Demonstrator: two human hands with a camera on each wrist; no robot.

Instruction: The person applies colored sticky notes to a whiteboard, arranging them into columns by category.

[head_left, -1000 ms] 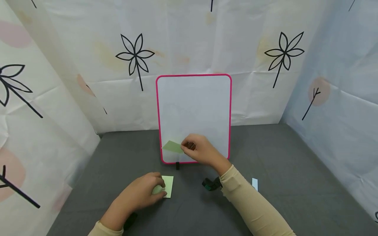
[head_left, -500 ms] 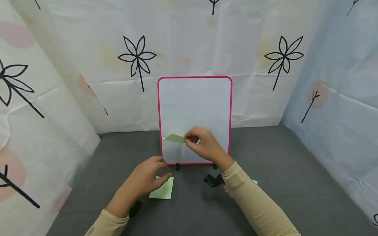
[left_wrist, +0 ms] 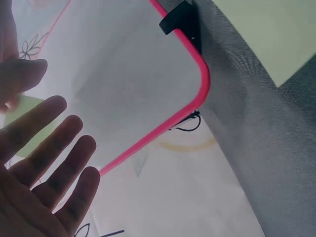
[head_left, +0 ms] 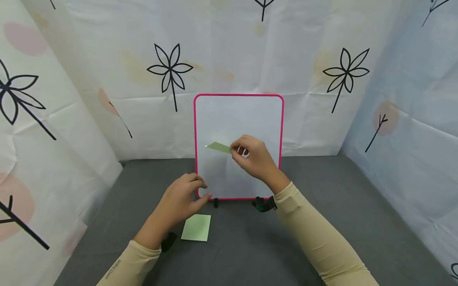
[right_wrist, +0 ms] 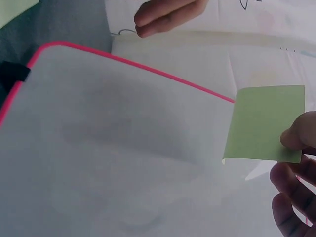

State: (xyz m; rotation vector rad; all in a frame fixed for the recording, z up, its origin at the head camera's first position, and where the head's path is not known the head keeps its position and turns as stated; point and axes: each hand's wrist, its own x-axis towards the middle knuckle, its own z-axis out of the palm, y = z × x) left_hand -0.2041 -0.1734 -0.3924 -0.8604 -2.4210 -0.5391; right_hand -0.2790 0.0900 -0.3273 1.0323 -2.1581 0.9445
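Observation:
In the head view my right hand (head_left: 254,158) pinches a single green sticky note (head_left: 219,147) by one edge, in front of the whiteboard (head_left: 236,119) with its pink frame. The right wrist view shows the note (right_wrist: 266,121) between thumb and fingertips, one far corner curled slightly. My left hand (head_left: 182,194) holds nothing; it hovers by the board's lower left corner, fingers spread in the left wrist view. Below it on the table lies a pad of green sticky notes (head_left: 196,228).
The whiteboard stands upright on small black feet (head_left: 216,203) on a grey cloth-covered table (head_left: 154,174). White printed cloth (head_left: 243,47) hangs behind and on both sides. Black wrist devices (head_left: 264,204) sit at both wrists.
My right hand has risen along the board with the sticky note. My left hand has come off the pad and moved up towards the board's lower left corner, uncovering the pad.

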